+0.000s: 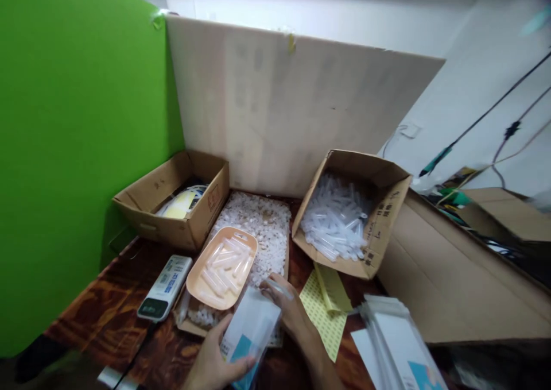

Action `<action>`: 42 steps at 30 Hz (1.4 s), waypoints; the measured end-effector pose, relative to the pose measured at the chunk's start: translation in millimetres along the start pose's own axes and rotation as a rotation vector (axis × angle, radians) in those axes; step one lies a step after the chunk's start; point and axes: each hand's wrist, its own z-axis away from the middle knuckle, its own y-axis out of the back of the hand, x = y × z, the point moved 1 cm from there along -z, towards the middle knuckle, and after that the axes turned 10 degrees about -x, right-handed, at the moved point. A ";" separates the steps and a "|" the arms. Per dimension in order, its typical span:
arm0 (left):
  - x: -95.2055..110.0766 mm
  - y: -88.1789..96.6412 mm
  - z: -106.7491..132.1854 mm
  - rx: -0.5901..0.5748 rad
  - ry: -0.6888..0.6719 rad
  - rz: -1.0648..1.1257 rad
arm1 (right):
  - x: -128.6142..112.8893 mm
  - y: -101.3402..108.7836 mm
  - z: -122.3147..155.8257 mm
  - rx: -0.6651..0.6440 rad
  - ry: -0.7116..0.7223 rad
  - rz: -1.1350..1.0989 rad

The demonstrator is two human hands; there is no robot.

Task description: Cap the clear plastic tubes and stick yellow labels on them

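Both hands hold one clear pouch (252, 329) low over the table's near edge. The left hand (215, 362) is curled closed round its bottom corner, and the right hand (287, 312) pinches its top edge (whether a tube also sits between those fingers is too blurred to tell). Behind stands a cardboard backboard (301, 108), then a tilted box (387, 206) of clear tubes, a flat tray of white bits (267, 217) and a peach dish (202, 281) resting on it. Judged risk: the pouch looks slick and is held only at two edges, so a slackened pinch could drop it. The dish, just beside the hands, could be knocked and spill.
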 end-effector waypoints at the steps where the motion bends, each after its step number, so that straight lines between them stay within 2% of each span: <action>1: -6.0 0.2 -1.5 0.036 -0.010 -0.063 | -0.2 2.7 2.7 0.019 -0.004 0.007; 4: -21.2 0.6 -6.3 0.144 -0.011 -0.234 | -5.5 25.5 14.5 0.091 -0.019 0.028; 8: -27.8 -3.7 -16.7 0.167 -0.015 -0.295 | -14.3 93.4 29.2 0.309 -0.025 0.082; 10: -22.4 -8.8 -23.3 0.175 -0.005 -0.287 | -10.9 130.6 29.6 0.409 -0.082 0.199; 12: -10.6 -15.0 -29.0 0.160 -0.007 -0.256 | 1.3 158.0 22.8 0.425 -0.176 0.314; 15: 11.0 -22.1 -35.0 0.029 -0.048 -0.129 | 29.9 172.1 5.8 0.395 -0.264 0.385; 18: 22.7 -21.9 -38.3 -0.018 -0.042 0.009 | 55.4 164.8 -6.5 0.387 -0.326 0.449; 23: 17.3 -15.2 -38.8 0.096 -0.047 0.088 | 69.6 156.6 -11.2 0.401 -0.330 0.471; 26: 15.5 -12.6 -34.8 0.090 -0.071 0.083 | 60.0 155.0 -9.1 0.435 -0.307 0.434; 29: 20.3 -10.1 -29.4 0.080 -0.091 0.090 | 38.7 142.9 -0.4 0.436 -0.247 0.347; 34: 20.3 -6.7 -21.8 -0.004 -0.134 0.197 | 1.3 93.9 9.6 0.237 -0.070 0.160; 36: 12.7 -5.2 -19.4 -0.033 -0.124 0.247 | -6.9 71.1 -3.7 0.144 0.003 0.149; 39: 5.4 -2.1 -16.2 -0.034 -0.070 0.348 | -13.6 39.2 -46.9 0.039 0.088 0.221; 42: 14.3 5.2 -9.2 0.071 -0.032 0.449 | -20.1 6.6 -98.0 -0.104 0.166 0.346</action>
